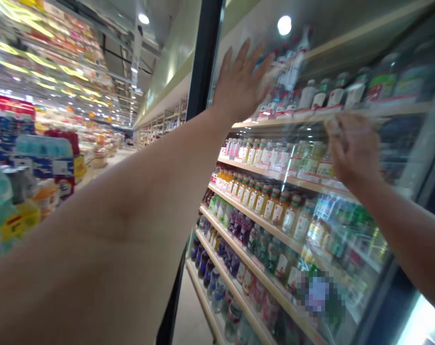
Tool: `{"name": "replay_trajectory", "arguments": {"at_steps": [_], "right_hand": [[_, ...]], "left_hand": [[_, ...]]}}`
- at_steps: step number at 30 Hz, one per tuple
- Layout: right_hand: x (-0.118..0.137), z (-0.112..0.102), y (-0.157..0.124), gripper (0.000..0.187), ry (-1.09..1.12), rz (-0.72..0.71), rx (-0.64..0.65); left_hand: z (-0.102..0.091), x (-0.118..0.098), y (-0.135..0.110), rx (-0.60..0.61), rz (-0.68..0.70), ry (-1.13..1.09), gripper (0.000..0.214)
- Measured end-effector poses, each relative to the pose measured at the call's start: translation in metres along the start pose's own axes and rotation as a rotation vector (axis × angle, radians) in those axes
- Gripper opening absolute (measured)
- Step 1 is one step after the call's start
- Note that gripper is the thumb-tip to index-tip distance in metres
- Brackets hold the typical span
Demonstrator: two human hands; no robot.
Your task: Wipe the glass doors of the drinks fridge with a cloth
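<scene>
A tilted glass door with a dark frame (203, 57) stands before me, reflections across its pane. My left hand (242, 81) is raised near the upper part of the glass, its fingers spread; whether the palm touches the pane I cannot tell. Lower and to the right, my right hand (357, 148) is held near the glass with its fingers curled together. Anything inside that grip is too blurred to make out. Behind the hands, bottles with white labels (262, 199) line the shelves, and part of them may be reflected in the pane.
Wooden shelves (246, 254) with many drinks run down below the hands. To the left are stacked packs of goods (44, 158) and a yellow sign (17, 223). A store aisle (112, 160) leads off into the distance.
</scene>
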State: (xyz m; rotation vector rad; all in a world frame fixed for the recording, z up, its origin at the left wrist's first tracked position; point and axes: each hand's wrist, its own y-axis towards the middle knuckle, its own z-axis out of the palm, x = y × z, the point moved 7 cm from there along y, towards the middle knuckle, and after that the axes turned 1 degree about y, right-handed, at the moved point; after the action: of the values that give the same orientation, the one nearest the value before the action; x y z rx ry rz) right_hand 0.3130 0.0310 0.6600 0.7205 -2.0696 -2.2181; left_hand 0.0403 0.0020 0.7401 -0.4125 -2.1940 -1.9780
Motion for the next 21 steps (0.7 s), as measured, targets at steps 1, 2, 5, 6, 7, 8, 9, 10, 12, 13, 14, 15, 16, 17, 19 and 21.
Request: {"name": "replay_trajectory", "arguments": {"at_steps": [1, 2, 5, 6, 7, 8, 9, 10, 12, 13, 14, 15, 16, 17, 19, 21], "right_hand": [[0.006, 0.0, -0.002, 0.05, 0.023, -0.05, 0.04], [0.007, 0.0, -0.001, 0.048, 0.044, -0.059, 0.061], [-0.016, -0.009, 0.003, 0.045, 0.047, 0.133, -0.037], [-0.025, -0.012, 0.002, 0.046, 0.041, 0.22, -0.084], [-0.03, -0.014, -0.001, 0.046, 0.038, 0.284, -0.113], [-0.029, -0.014, -0.004, 0.048, 0.041, 0.312, -0.111], [-0.023, -0.011, -0.006, 0.049, 0.05, 0.293, -0.079], [-0.013, -0.008, -0.009, 0.05, 0.065, 0.231, -0.022], [0.009, -0.002, -0.014, 0.051, 0.096, 0.058, 0.104], [0.014, -0.001, -0.015, 0.05, 0.101, -0.005, 0.144], [0.014, -0.001, -0.015, 0.05, 0.099, -0.032, 0.162], [0.008, -0.002, -0.014, 0.05, 0.091, -0.014, 0.148], [-0.002, -0.005, -0.011, 0.051, 0.081, 0.044, 0.108], [-0.014, -0.007, -0.009, 0.051, 0.071, 0.119, 0.064], [-0.03, -0.01, -0.01, 0.052, 0.054, 0.249, -0.01], [-0.025, -0.009, -0.015, 0.053, 0.045, 0.261, -0.016]], "left_hand": [[0.0, 0.0, 0.0, -0.004, -0.004, -0.016, 0.064], [-0.001, 0.001, 0.001, -0.003, -0.006, -0.031, 0.065], [-0.003, 0.004, 0.002, -0.012, -0.028, -0.087, 0.068], [-0.004, 0.004, 0.002, -0.023, -0.03, -0.111, 0.069], [-0.006, 0.004, 0.002, -0.031, -0.027, -0.135, 0.069], [-0.007, 0.004, 0.001, -0.038, -0.023, -0.156, 0.069], [-0.007, 0.004, 0.001, -0.042, -0.021, -0.172, 0.068], [-0.007, 0.004, 0.001, -0.038, -0.02, -0.18, 0.067], [-0.006, 0.005, 0.0, -0.023, -0.025, -0.174, 0.062], [-0.005, 0.005, 0.0, -0.021, -0.027, -0.162, 0.062], [-0.005, 0.005, -0.001, -0.017, -0.024, -0.15, 0.064], [-0.004, 0.004, -0.001, -0.017, -0.016, -0.138, 0.066], [-0.003, 0.003, -0.002, -0.018, -0.007, -0.127, 0.068], [-0.003, 0.003, -0.002, -0.022, 0.003, -0.117, 0.068], [-0.001, 0.002, -0.002, -0.029, 0.016, -0.099, 0.066], [0.002, 0.004, 0.0, -0.022, 0.01, -0.094, 0.064]]}}
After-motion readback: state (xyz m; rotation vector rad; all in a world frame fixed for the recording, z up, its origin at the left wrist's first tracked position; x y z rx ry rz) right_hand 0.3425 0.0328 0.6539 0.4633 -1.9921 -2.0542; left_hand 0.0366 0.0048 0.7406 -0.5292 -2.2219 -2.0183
